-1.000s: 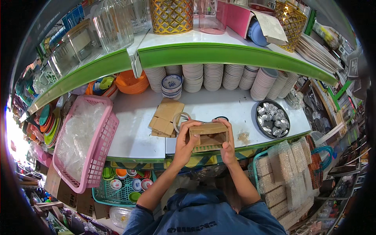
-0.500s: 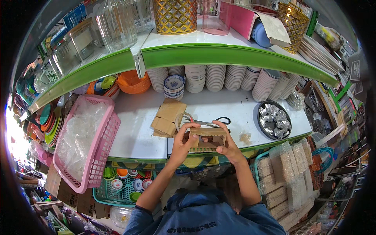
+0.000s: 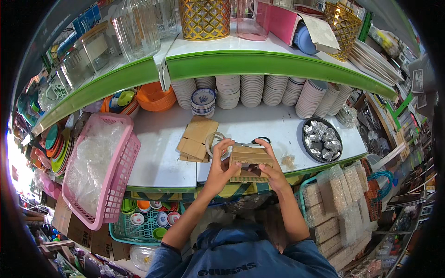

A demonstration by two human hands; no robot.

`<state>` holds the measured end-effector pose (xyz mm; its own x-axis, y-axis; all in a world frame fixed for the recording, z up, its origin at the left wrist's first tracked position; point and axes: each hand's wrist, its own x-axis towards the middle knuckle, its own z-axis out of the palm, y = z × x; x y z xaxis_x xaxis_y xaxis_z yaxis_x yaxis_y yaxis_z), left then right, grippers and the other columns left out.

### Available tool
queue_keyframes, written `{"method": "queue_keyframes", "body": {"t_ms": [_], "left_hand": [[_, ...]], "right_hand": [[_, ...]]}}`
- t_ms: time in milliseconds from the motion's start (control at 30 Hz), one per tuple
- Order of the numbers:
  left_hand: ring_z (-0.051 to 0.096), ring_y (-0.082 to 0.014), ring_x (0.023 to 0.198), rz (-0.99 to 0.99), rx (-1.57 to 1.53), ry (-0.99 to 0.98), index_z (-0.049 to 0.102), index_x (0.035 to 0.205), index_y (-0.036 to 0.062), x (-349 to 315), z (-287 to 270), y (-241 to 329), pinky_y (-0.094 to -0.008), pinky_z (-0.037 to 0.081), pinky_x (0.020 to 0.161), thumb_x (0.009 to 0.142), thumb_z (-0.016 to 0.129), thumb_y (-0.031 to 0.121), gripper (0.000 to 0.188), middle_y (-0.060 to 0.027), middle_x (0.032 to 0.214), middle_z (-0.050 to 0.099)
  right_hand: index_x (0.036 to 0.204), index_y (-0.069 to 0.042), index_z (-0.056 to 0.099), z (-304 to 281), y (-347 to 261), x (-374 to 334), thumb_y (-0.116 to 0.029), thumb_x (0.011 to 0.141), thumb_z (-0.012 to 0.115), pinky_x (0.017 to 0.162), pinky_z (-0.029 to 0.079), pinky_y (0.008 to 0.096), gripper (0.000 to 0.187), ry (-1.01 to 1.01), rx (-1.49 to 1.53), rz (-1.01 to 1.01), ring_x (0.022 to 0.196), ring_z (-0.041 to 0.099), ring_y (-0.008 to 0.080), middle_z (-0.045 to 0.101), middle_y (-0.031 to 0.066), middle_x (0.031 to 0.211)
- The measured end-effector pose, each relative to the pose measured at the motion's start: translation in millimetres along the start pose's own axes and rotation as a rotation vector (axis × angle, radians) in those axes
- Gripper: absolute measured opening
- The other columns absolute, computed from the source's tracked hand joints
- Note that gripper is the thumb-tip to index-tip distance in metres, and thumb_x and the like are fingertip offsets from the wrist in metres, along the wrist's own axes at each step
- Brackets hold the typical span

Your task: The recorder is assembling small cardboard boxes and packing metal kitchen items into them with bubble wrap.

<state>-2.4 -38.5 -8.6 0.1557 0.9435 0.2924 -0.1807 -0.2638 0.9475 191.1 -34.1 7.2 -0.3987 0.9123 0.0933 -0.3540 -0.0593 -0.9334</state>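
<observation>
Both hands hold a small brown cardboard box (image 3: 250, 163) above the front edge of the white shelf (image 3: 160, 153). My left hand (image 3: 219, 163) grips its left side, fingers curled over the top flap. My right hand (image 3: 273, 167) grips its right side. Flat cardboard pieces (image 3: 197, 138) lie on the shelf just left of the hands. A roll of clear tape (image 3: 214, 141) sits behind my left fingers. Black-handled scissors (image 3: 257, 141) lie just beyond the box.
A pink plastic basket (image 3: 99, 169) with clear bags hangs off the shelf's left. Stacks of white bowls (image 3: 252, 90) line the back. A dark tray of foil-wrapped pieces (image 3: 321, 139) sits right. Glass jars and gold baskets stand on the green-edged upper shelf (image 3: 278, 62).
The box has been lowered slightly toward me and its top flap folded down flatter; both hands kept their grip on it.
</observation>
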Motion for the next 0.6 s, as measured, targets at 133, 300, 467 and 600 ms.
{"method": "queue_keyframes", "body": {"t_ms": [133,300,467,600], "left_hand": [[0.056,-0.0182,0.112,-0.200,-0.069,0.022,0.027,0.145,0.0128,-3,-1,-1,-0.0320,0.046,0.094,0.091,0.066,0.007,0.066,-0.0141,0.132,0.051],[0.054,-0.0163,0.113,-0.303,-0.038,-0.109,0.032,0.142,0.0131,-5,-11,1,-0.0328,0.044,0.094,0.089,0.068,0.007,0.065,-0.0120,0.118,0.061],[0.059,-0.0201,0.113,-0.238,0.177,-0.238,0.044,0.135,0.0099,1,-23,11,-0.0342,0.046,0.095,0.084,0.076,0.011,0.060,-0.0128,0.121,0.062],[0.056,-0.0251,0.110,-0.046,0.526,-0.278,0.056,0.128,0.0138,2,-28,28,-0.0361,0.044,0.097,0.074,0.078,0.010,0.058,-0.0124,0.115,0.061]], "right_hand": [[0.148,-0.014,0.030,-14,10,0,-0.025,0.082,0.070,0.100,0.040,0.0331,0.078,0.032,-0.101,-0.068,0.116,0.050,0.0205,0.049,0.0081,0.122],[0.150,-0.016,0.025,-19,-2,-3,-0.018,0.083,0.069,0.098,0.041,0.0341,0.081,-0.022,-0.198,-0.016,0.118,0.049,0.0202,0.049,0.0085,0.126],[0.148,-0.016,0.029,-30,-8,-3,-0.005,0.075,0.076,0.096,0.043,0.0337,0.087,-0.089,-0.338,-0.007,0.113,0.053,0.0178,0.053,0.0086,0.126],[0.144,-0.014,0.038,-39,-9,1,-0.003,0.071,0.079,0.093,0.044,0.0317,0.084,-0.098,-0.518,-0.033,0.107,0.057,0.0160,0.058,0.0062,0.120]]}}
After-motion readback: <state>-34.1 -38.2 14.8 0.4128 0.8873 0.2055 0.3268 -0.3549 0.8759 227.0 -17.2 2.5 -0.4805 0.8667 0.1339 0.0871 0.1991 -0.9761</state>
